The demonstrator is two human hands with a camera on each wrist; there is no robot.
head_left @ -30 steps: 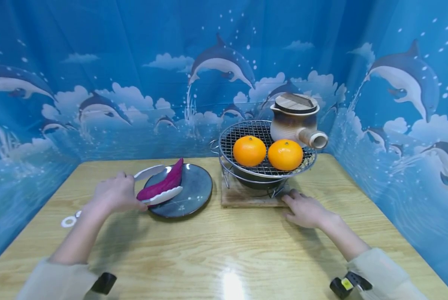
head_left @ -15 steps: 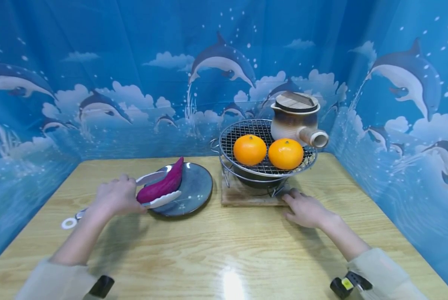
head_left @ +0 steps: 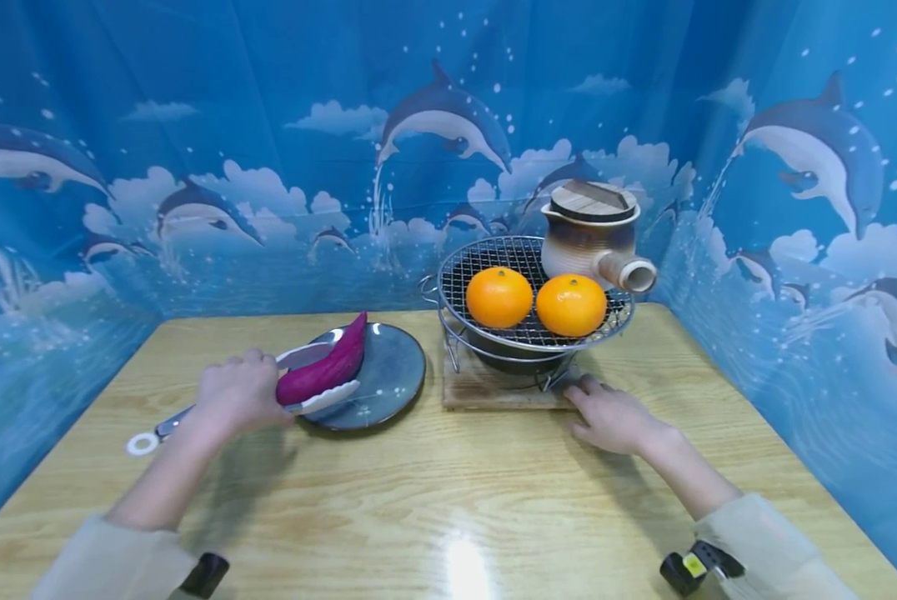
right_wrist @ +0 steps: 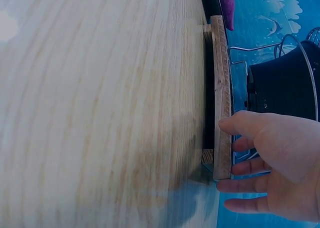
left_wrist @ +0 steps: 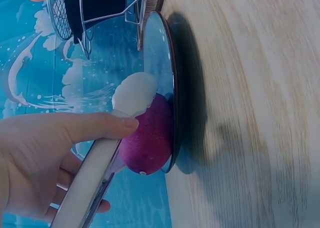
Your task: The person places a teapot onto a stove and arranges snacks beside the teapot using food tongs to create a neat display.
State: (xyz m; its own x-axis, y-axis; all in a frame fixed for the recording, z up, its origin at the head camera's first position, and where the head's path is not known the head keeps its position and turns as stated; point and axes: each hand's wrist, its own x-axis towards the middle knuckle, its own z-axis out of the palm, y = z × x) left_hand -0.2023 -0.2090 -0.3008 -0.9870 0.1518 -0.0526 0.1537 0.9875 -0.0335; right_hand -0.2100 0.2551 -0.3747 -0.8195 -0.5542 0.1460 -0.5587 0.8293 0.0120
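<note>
My left hand (head_left: 242,396) grips a pair of tongs (head_left: 332,398) with white scalloped tips; their ringed end sticks out behind the wrist. The tips lie on both sides of a purple sweet potato (head_left: 328,367), which is on a blue-grey plate (head_left: 399,367). In the left wrist view, the thumb presses along one tong arm (left_wrist: 85,188), and one tip overlaps the sweet potato (left_wrist: 147,138). With its thumb at the edge of a wooden board (right_wrist: 222,88), my right hand (right_wrist: 290,158) touches the board's near right corner, fingers loosely extended.
On the board stands a dark round stove (head_left: 519,358) topped by a wire grill rack (head_left: 519,250). Two oranges, a left one (head_left: 498,297) and a right one (head_left: 572,306), sit there beside a lidded clay pot (head_left: 591,242) with a side handle. A dolphin-print curtain (head_left: 268,125) surrounds the table.
My left hand and the tongs have shifted slightly right, and the near tip sits a little lower along the sweet potato. My right hand stays at the board's corner.
</note>
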